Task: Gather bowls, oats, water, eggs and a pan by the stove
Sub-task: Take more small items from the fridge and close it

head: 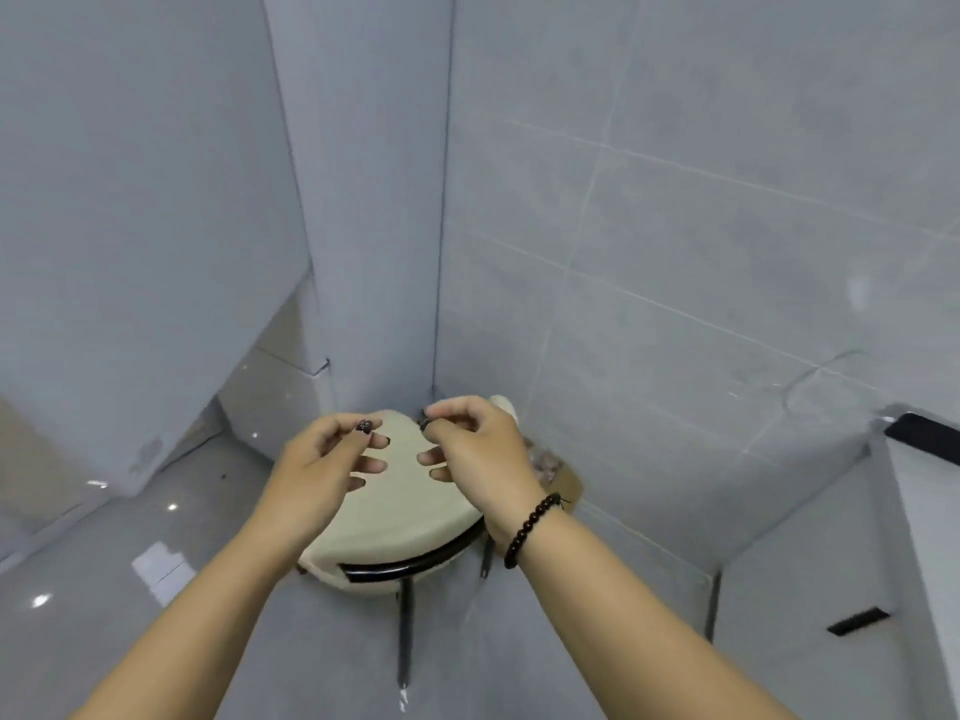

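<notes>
both my hands are out over a cream padded stool (400, 506) with black legs that sits tucked in the corner of grey tiled walls (675, 226). my left hand (317, 465) hangs just above the seat with fingers loosely curled, gripping nothing. my right hand (478, 449) is curled too, thumb and forefinger close together near something small and dark at the far edge of the seat, can't tell if i'm really pinching it. beaded bracelet (530, 527) on my right wrist. some crumpled bag-ish thing (550, 467) is wedged behind the stool on the right. no bowls, oats, eggs or pan in sight here, only glossy grey floor (156, 563).
</notes>
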A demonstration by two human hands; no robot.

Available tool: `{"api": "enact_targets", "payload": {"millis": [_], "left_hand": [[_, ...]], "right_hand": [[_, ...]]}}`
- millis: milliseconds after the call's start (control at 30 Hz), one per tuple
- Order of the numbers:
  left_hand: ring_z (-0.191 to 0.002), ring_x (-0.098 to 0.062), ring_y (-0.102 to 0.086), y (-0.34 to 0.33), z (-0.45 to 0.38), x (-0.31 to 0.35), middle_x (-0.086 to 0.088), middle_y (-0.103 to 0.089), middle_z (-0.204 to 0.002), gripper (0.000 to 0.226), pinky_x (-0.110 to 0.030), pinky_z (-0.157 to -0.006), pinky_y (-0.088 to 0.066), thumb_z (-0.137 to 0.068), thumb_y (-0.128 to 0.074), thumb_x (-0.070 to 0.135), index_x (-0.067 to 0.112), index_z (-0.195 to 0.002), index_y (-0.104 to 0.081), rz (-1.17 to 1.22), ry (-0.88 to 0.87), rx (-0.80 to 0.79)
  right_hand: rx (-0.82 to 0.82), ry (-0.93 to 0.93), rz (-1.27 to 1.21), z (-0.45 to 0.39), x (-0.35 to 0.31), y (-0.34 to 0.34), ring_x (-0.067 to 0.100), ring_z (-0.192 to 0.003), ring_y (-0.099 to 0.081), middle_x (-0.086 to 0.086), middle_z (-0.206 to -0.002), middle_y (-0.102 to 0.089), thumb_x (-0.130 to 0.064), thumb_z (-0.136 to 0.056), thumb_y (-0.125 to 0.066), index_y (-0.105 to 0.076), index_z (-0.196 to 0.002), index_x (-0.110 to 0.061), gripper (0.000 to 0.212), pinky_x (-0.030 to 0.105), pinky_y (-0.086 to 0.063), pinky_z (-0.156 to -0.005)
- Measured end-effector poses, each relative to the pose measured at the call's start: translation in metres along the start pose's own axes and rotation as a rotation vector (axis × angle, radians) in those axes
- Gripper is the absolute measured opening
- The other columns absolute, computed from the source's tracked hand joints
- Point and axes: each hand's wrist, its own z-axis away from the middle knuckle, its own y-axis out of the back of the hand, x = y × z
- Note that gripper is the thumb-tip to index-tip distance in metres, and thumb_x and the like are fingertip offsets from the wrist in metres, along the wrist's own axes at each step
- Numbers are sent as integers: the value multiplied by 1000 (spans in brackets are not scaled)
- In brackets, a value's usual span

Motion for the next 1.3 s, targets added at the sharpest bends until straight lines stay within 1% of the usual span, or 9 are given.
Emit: {"api": "enact_targets", "payload": {"millis": [100,233,367,500,633,767,1100,1233,1300], "left_hand": [[-77,-16,-67,76,10,-7,-4,-71,-98,17,-32,-76,-49,-100,-49,16,12,-106,-64,40,9,123],[-74,-13,-66,163,24,-17,-1,-71,-94,17,-28,-72,-48,-99,-50,15,13,-106,-65,82,23,293],[-73,-11,-67,224,38,-30,0,-72,-95,15,-25,-70,-48,-99,-50,14,18,-101,-65,108,39,446],[-75,-10,-67,277,47,-45,2,-72,-95,16,-25,-71,-48,-100,-48,15,19,-102,-64,125,78,564],[-76,-11,-67,319,39,-62,1,-72,-96,17,-26,-72,-48,-99,-48,15,16,-106,-64,134,124,612],[-75,-9,-67,353,8,-72,1,-72,-96,17,-24,-71,-48,-99,-49,17,16,-106,-64,138,142,607],[-78,-10,-68,450,-86,-57,2,-73,-96,17,-23,-72,-49,-100,-49,19,18,-105,-65,146,182,555],[-73,-5,-68,489,-118,-58,3,-73,-94,18,-22,-70,-49,-100,-49,19,20,-103,-66,142,184,550],[-73,-5,-68,502,-134,-59,3,-73,-94,19,-22,-70,-49,-100,-48,18,19,-105,-66,129,187,517]], "right_hand": [[-132,36,38,7,-13,-77,15,-70,-67,0,-90,-65,-10,-85,-58,-63,-91,-19,11,31,-53,-67],[-288,79,80,17,-28,-162,15,-68,-65,-4,-81,-63,-8,-87,-57,-64,-93,-15,12,28,-50,-64],[-470,117,140,30,-29,-230,11,-66,-65,-5,-85,-62,-9,-87,-57,-64,-95,-16,13,27,-52,-66],[-612,153,187,36,-21,-293,11,-67,-68,-5,-88,-64,-8,-86,-57,-64,-91,-20,14,34,-55,-73],[-646,144,144,28,-15,-341,13,-69,-68,-2,-91,-64,-5,-88,-56,-63,-97,-15,15,28,-54,-68],[-625,165,115,10,-9,-378,16,-71,-69,-5,-95,-65,-3,-86,-57,-63,-99,-17,20,30,-55,-68],[-548,114,-6,-59,-25,-495,11,-67,-66,-7,-101,-62,2,-88,-53,-59,-99,-20,25,28,-53,-68],[-515,106,13,-81,-25,-529,16,-75,-68,-7,-104,-63,-2,-88,-55,-60,-100,-23,25,36,-55,-74],[-476,105,46,-91,-25,-538,22,-81,-68,-7,-96,-66,-3,-87,-56,-62,-97,-26,26,40,-55,-77]]}}
